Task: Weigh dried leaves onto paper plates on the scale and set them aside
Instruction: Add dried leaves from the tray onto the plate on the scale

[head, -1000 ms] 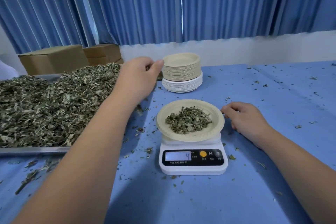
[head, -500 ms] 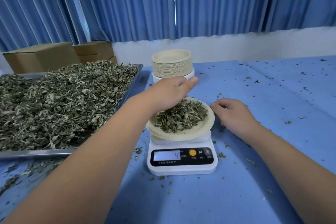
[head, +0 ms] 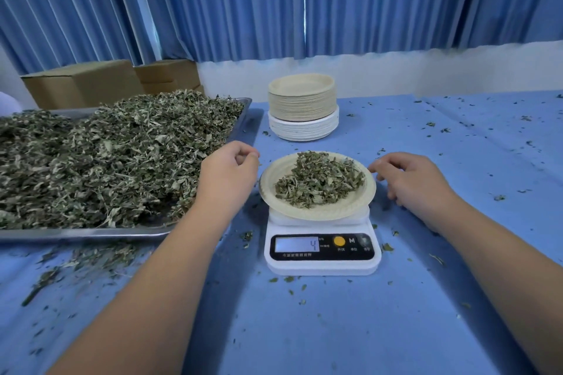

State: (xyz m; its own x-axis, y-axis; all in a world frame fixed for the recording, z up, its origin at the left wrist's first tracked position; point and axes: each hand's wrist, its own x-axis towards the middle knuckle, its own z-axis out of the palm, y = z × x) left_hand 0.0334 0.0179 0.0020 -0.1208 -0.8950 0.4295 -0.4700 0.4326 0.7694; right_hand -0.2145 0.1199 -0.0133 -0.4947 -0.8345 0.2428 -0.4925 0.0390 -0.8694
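A beige paper plate point(head: 316, 214) sits on the white digital scale point(head: 323, 265), whose display shows 4. A small heap of dried leaves point(head: 320, 183) lies in the plate. My left hand point(head: 228, 175) hovers just left of the plate's rim, thumb and fingertips pinched together, and I see nothing in it. My right hand point(head: 409, 181) rests on the blue table beside the plate's right rim. Its fingers are loosely bent and its fingertips reach the rim's edge; it holds nothing.
A steel tray point(head: 91, 234) piled with dried leaves point(head: 106, 155) fills the left side. A stack of paper plates point(head: 303, 106) stands behind the scale. Cardboard boxes point(head: 82, 85) sit at the back left. Leaf crumbs dot the blue tablecloth point(head: 335, 329).
My left hand came from the tray to over the plate, where the leaf heap grew, then drew back to the plate's left side. My right hand stayed by the right rim.
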